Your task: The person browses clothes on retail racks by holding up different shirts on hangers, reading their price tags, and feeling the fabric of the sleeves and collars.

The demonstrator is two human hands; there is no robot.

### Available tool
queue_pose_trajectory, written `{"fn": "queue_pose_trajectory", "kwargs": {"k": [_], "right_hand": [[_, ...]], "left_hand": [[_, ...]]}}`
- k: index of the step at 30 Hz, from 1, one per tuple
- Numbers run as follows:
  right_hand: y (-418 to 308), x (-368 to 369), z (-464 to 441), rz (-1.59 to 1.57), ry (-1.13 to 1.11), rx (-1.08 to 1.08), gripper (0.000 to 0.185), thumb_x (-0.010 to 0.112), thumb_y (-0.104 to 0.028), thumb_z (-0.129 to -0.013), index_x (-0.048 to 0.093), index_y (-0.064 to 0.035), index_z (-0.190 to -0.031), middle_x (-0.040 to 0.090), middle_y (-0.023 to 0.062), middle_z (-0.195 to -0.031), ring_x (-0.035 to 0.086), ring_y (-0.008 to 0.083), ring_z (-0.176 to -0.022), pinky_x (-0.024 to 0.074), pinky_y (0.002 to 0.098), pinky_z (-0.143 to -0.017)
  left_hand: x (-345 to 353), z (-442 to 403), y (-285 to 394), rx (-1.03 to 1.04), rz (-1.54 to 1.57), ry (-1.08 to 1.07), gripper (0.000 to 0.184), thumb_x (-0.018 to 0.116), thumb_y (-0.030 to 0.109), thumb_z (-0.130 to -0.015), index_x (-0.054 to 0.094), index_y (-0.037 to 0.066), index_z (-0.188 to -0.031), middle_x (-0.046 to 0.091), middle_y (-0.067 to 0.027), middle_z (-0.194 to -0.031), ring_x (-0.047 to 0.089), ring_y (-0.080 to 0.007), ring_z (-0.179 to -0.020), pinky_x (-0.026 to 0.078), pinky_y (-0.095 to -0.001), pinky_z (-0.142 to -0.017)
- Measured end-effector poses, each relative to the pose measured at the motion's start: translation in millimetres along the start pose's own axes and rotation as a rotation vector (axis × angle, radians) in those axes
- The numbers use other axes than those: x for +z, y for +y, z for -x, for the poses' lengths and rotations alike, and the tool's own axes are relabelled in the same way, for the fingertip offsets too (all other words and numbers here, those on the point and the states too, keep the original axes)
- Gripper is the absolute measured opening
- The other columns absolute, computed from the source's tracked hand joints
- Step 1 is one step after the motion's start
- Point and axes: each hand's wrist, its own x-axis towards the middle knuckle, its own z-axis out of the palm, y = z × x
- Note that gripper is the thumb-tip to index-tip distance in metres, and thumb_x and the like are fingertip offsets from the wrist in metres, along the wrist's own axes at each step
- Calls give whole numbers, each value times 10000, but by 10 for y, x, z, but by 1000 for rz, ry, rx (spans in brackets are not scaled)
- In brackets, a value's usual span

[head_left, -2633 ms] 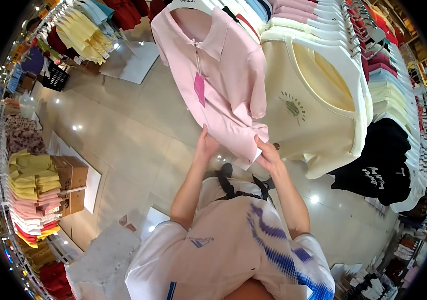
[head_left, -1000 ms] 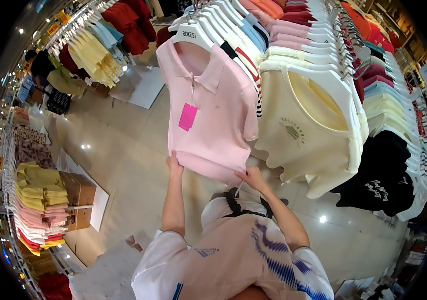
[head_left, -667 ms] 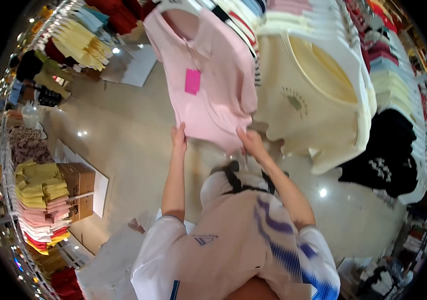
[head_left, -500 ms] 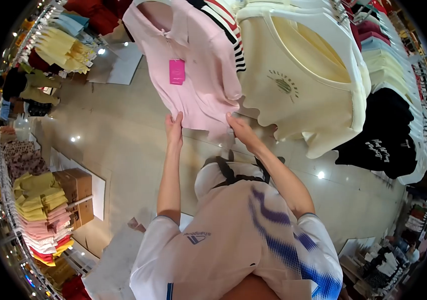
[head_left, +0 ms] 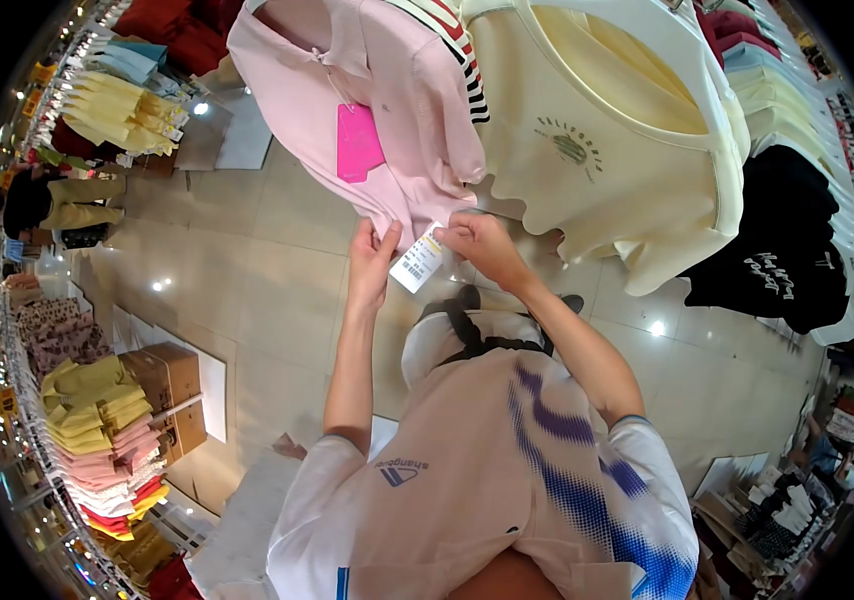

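A pink polo shirt (head_left: 397, 110) hangs in front of me, with a bright pink hang tag (head_left: 359, 145) on its chest. My left hand (head_left: 372, 258) pinches the bottom hem between thumb and fingers. On the other side, my right hand (head_left: 487, 245) is closed with its thumb on a white paper label (head_left: 417, 262) printed with a barcode, which lies between both hands over the hem. The fingers behind the cloth are partly hidden.
Right of the polo hangs a cream "California" top (head_left: 597, 150), then a black top (head_left: 787, 250) and more hanging garments. Clothes racks (head_left: 97, 430) line the left, beside a cardboard box (head_left: 172, 395). A person (head_left: 67, 200) stands at the far left.
Both hands have come closer together at the hem, and the white barcode label now shows between them. The hem is bunched up and the pink hang tag has turned.
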Motion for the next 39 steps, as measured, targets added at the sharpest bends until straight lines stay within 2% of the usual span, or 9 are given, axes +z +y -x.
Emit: {"fn": "queue_pose_trajectory", "kwargs": {"k": [8,10,14,16,19,20,22,29,39], "right_hand": [[28,-35,-54,228,72,-108,284,614,-221,-896,584,41,-789,583,114,-607,557,92,-562,426,313,-494],[59,-33,-94,436,186,-353,264,605,-210,-895,598,36,-798,575,159,-612,592,122,-557,419,349,-503],[13,-107,-93,409,136,-354,192,608,-169,-888,600,23,-891,570,81,-635,568,107,-580,449,293,-571],[-142,-111,3,68,31,-125,196,603,-90,-866,601,11,-1034,617,74,-694,585,129,-609,447,290,-579],[-215,-217,47,323,-50,-92,292,579,-34,-856,573,-1,-1147,667,87,-812,622,144,-669,461,277,-599],[-171,-256,25,321,-49,-90,292,579,-34,-856,573,-1,-1147,667,87,-812,622,144,-669,461,277,-599],[-95,-321,-52,332,-45,-317,279,565,-19,-850,592,6,-1126,673,109,-909,645,137,-719,483,264,-633],[-128,-404,-65,347,-22,-289,272,566,1,-845,621,15,-1111,665,121,-984,652,142,-732,509,267,-692],[-19,-411,-58,135,-37,-186,264,569,7,-873,608,34,-1133,660,53,-963,598,70,-778,488,220,-709]], "left_hand": [[217,152,159,77,-91,-179,144,631,130,-899,510,52,-910,540,35,-770,459,-15,-645,389,-196,-555],[186,179,195,77,-186,-246,141,635,100,-889,517,42,-939,561,26,-799,488,-15,-674,402,-192,-575],[82,70,-27,100,-159,-281,205,644,25,-860,520,10,-1023,609,-5,-877,557,-25,-752,444,-190,-637],[219,132,74,123,-94,-258,216,642,23,-860,517,7,-1035,613,-11,-889,561,-27,-761,443,-187,-639],[255,135,97,152,-58,-230,229,636,18,-863,512,4,-1055,622,-21,-915,572,-35,-783,449,-189,-649],[242,130,86,156,-89,-226,232,630,15,-865,509,4,-1063,628,-26,-929,579,-41,-797,455,-193,-658],[216,114,71,116,-45,-256,248,626,10,-866,504,2,-1081,624,-42,-978,581,-58,-852,462,-210,-712],[246,106,13,117,117,-379,332,589,-34,-867,463,-11,-1174,564,-93,-1162,530,-137,-1104,406,-294,-962],[236,70,-104,129,93,-392,344,566,-73,-863,453,-19,-1183,568,-90,-1146,555,-136,-1078,435,-278,-925]]}}
